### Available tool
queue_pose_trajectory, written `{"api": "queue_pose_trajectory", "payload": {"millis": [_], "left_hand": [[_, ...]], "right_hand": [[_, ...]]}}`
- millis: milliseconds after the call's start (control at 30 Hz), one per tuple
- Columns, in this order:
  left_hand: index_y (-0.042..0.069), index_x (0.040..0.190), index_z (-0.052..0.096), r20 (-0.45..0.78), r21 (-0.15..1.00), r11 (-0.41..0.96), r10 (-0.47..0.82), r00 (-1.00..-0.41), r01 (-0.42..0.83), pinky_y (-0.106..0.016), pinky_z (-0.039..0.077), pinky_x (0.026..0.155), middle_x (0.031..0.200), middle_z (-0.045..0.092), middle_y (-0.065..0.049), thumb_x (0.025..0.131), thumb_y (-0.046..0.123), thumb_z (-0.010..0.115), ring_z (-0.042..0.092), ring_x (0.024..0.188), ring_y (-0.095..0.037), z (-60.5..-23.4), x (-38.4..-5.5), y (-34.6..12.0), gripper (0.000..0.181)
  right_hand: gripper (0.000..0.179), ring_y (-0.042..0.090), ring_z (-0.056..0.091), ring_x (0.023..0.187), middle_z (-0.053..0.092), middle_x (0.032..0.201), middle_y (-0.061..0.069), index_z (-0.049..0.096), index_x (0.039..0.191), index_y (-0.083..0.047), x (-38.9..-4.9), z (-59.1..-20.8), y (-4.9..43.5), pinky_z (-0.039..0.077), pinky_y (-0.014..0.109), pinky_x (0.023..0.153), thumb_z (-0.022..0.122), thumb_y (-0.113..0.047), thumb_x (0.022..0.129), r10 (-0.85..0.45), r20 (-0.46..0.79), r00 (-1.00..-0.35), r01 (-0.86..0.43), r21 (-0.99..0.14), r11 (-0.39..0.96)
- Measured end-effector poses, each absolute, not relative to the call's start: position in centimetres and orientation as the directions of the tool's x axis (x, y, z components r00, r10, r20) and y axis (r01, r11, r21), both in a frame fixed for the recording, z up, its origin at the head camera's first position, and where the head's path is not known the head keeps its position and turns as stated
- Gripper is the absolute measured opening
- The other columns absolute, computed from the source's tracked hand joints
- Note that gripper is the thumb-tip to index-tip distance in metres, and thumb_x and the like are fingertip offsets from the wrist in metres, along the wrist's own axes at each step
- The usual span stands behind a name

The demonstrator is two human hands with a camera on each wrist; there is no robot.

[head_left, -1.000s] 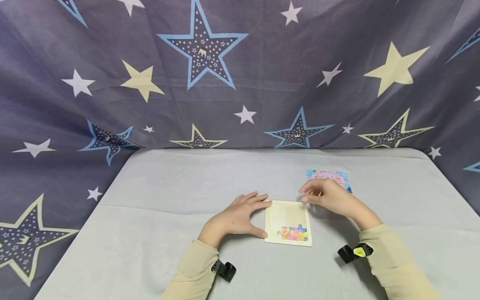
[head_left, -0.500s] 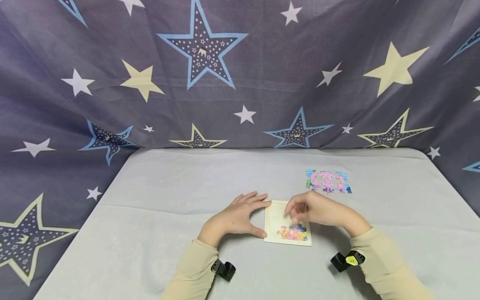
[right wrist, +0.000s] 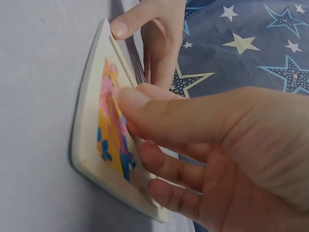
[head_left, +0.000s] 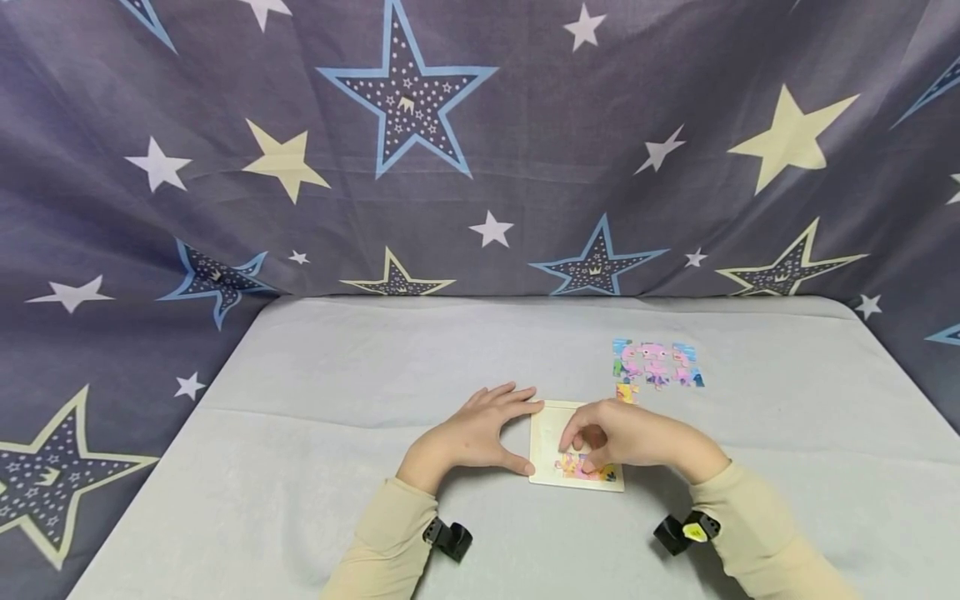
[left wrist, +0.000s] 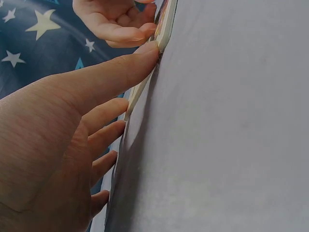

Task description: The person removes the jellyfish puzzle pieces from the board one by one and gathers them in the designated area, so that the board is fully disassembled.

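Observation:
A cream puzzle tray (head_left: 545, 433) lies flat on the table, with several joined pink, yellow and blue puzzle pieces (head_left: 588, 468) in its near right part. My left hand (head_left: 471, 437) rests at its left side, fingers spread, thumb on the near left corner and forefinger at the far left corner. Over the tray, my right hand (head_left: 626, 433) pinches a puzzle piece (right wrist: 113, 104) between thumb and forefinger, right at the joined pieces. Most of that piece is hidden by the fingers. In the right wrist view the thumb covers part of the picture.
Beyond the tray to the right lies a group of pink and blue puzzle pieces (head_left: 655, 364). A yellow piece (head_left: 625, 392) sits just nearer, partly behind my right hand. A grey cloth covers the table (head_left: 337, 367); a star-patterned curtain (head_left: 517, 150) hangs behind it.
My right hand has moved from beside the far group of pieces, left and nearer, down to the joined pieces in the tray. The left hand has stayed at the tray's edge.

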State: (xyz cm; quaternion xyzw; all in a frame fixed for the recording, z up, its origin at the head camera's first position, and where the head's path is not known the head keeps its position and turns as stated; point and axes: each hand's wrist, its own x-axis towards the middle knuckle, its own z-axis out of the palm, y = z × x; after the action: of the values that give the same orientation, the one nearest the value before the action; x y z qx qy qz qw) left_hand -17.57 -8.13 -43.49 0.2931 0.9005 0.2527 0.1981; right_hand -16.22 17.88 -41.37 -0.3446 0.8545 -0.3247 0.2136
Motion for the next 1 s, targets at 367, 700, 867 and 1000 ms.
{"api": "queue_pose_trajectory", "payload": {"millis": [367, 700, 867, 1000], "left_hand": [[0.021, 0.157, 0.048, -0.203, 0.574, 0.695, 0.632, -0.748, 0.432, -0.055, 0.008, 0.132, 0.17, 0.032, 0.001, 0.08, 0.043, 0.088, 0.017, 0.161, -0.03, -43.5, -17.57, -8.18, 0.089], [0.022, 0.156, 0.049, -0.202, 0.581, 0.694, 0.63, -0.75, 0.426, -0.055, 0.007, 0.132, 0.17, 0.032, 0.003, 0.08, 0.042, 0.089, 0.017, 0.161, -0.029, -43.69, -17.64, -8.21, 0.089], [0.021, 0.156, 0.049, -0.201, 0.584, 0.691, 0.632, -0.749, 0.427, -0.055, 0.007, 0.132, 0.17, 0.032, 0.003, 0.08, 0.042, 0.088, 0.017, 0.161, -0.029, -43.64, -17.62, -8.19, 0.089], [0.021, 0.156, 0.049, -0.199, 0.584, 0.69, 0.632, -0.749, 0.428, -0.055, 0.007, 0.132, 0.17, 0.033, 0.002, 0.08, 0.041, 0.089, 0.017, 0.161, -0.029, -43.58, -17.6, -8.17, 0.088]], "right_hand": [[0.029, 0.001, 0.045, 0.069, 0.055, 0.086, -0.005, 0.074, 0.108, -0.009, -16.16, -41.66, 17.86, 0.045, 0.019, 0.063, 0.083, 0.001, 0.082, -0.75, -0.166, -0.641, -0.45, -0.711, 0.541], [0.03, 0.001, 0.045, 0.069, 0.054, 0.085, -0.005, 0.071, 0.105, -0.013, -16.14, -41.78, 17.76, 0.045, 0.02, 0.063, 0.083, 0.0, 0.081, -0.753, -0.153, -0.64, -0.466, -0.702, 0.539], [0.03, 0.001, 0.045, 0.069, 0.054, 0.085, -0.006, 0.07, 0.104, -0.014, -16.23, -42.01, 17.79, 0.045, 0.02, 0.062, 0.083, 0.001, 0.081, -0.753, -0.151, -0.641, -0.461, -0.708, 0.535], [0.031, 0.001, 0.045, 0.068, 0.054, 0.084, -0.006, 0.07, 0.104, -0.014, -16.27, -42.04, 17.83, 0.044, 0.02, 0.062, 0.083, 0.001, 0.081, -0.754, -0.147, -0.64, -0.458, -0.716, 0.528]]}}
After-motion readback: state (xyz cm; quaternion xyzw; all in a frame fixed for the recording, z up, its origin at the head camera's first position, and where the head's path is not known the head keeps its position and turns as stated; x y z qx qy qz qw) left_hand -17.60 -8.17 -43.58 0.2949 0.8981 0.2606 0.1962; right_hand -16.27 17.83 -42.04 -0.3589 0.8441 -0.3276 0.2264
